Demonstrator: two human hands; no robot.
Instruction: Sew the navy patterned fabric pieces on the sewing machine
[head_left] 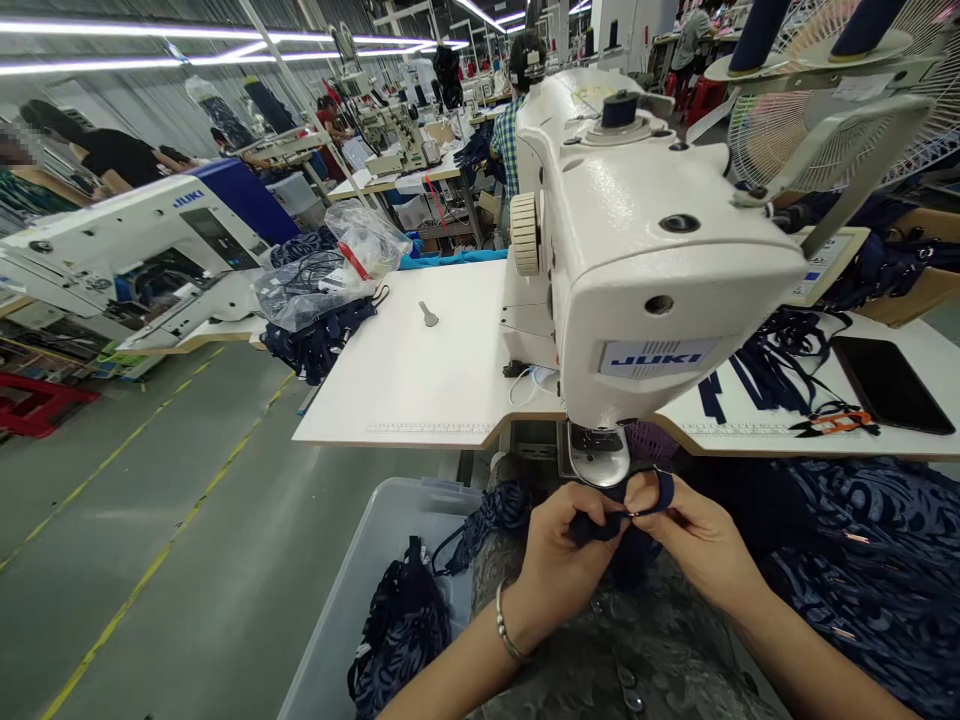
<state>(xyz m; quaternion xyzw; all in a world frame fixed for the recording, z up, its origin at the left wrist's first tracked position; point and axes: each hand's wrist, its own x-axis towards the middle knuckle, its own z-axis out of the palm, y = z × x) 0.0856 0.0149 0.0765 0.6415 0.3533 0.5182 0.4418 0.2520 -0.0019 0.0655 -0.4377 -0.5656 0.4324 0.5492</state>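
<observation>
My left hand (561, 555) and my right hand (694, 535) meet just below the front of a white JUKI sewing machine (637, 250). Both pinch a narrow navy strap (634, 512) between thumb and fingers; the strap loops over my right thumb. A silver bangle sits on my left wrist. The machine's presser foot area (600, 455) is right above my hands. Dark patterned fabric (862, 560) lies across my lap to the right.
A clear plastic bin (352, 600) with navy pieces stands at lower left. On the white table (420, 380) lie a plastic bag (322, 280), navy straps (772, 360), a black phone (889, 385) and orange snips (836, 423). A fan (825, 120) stands at right. Other workers sit farther back.
</observation>
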